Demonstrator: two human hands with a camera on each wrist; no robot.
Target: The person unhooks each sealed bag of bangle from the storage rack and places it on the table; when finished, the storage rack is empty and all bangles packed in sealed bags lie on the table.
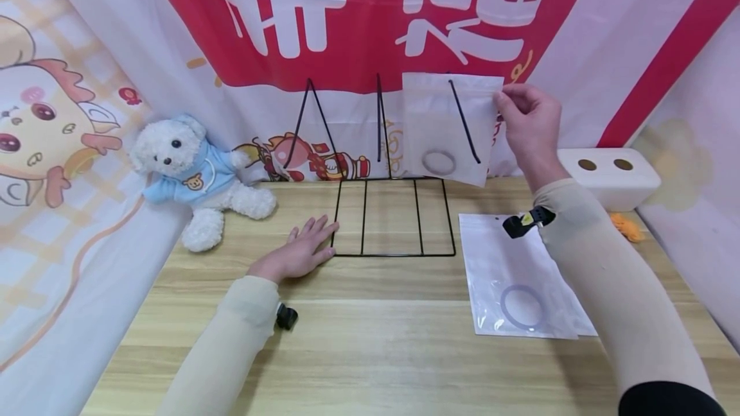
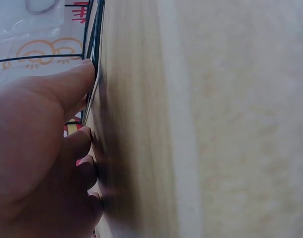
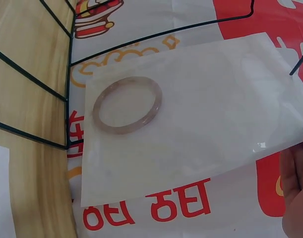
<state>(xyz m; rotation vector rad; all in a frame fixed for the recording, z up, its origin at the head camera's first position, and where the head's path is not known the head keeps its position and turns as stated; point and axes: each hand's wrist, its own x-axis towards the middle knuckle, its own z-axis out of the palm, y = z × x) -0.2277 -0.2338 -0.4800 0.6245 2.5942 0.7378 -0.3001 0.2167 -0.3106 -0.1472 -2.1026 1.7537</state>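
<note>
My right hand (image 1: 532, 121) pinches the right edge of a clear plastic zip bag (image 1: 424, 108), near its top corner. Inside the bag is a pale bangle (image 3: 126, 130). The bag's top is at the right-hand prong of a black wire display rack (image 1: 393, 255), and the prong slants down in front of the bag. My left hand (image 1: 300, 250) rests low on the table, fingers spread, fingertips at the left side of the rack's base. In the left wrist view its thumb (image 2: 74, 82) lies along the wire.
More zip bags (image 1: 491, 262) lie flat on the table at right, the top one holding a bangle. A white teddy bear (image 1: 202, 172) in a blue hoodie sits at left. A white box (image 1: 613, 178) with two holes and an orange item (image 1: 626, 228) stand at far right. Printed cloth (image 1: 370, 31) hangs behind.
</note>
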